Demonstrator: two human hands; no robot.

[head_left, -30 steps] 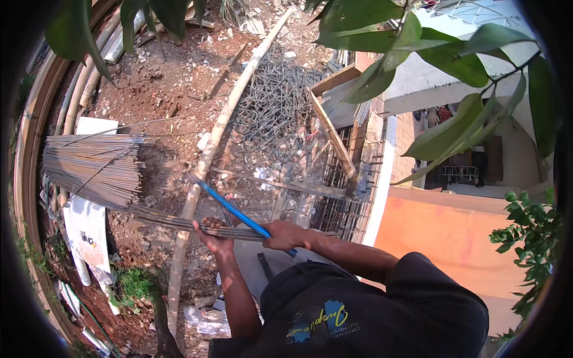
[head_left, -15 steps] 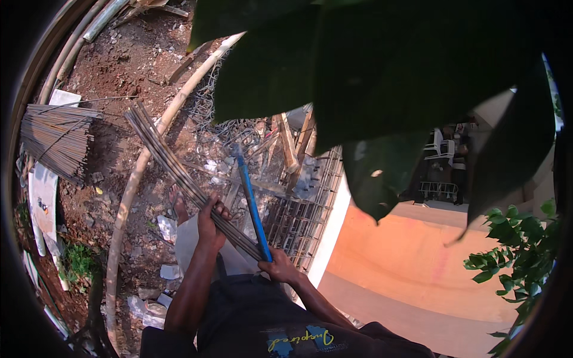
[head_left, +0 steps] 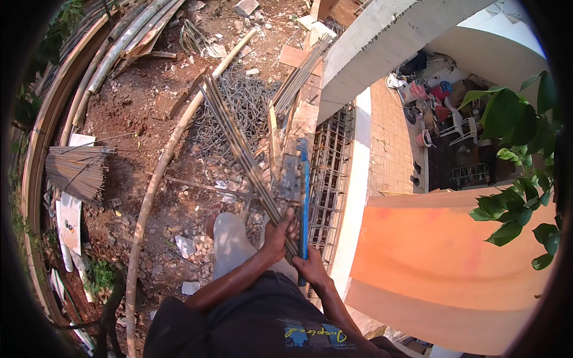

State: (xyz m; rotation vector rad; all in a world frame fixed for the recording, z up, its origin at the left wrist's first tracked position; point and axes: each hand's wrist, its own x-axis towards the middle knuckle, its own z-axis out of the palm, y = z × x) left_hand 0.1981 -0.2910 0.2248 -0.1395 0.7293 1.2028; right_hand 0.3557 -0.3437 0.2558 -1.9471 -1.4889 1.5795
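Swung upright since a second ago, the blue-handled tool [head_left: 304, 203] is clenched in the right hand [head_left: 311, 269], while the left hand [head_left: 279, 235] grasps the rebar bundle [head_left: 239, 143] beside it.

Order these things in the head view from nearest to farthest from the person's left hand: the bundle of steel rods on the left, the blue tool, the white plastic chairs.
1. The blue tool: just right of the left hand, held by the right hand.
2. The bundle of steel rods: on the red soil, far left.
3. The white plastic chairs: upper right, on the patio below.
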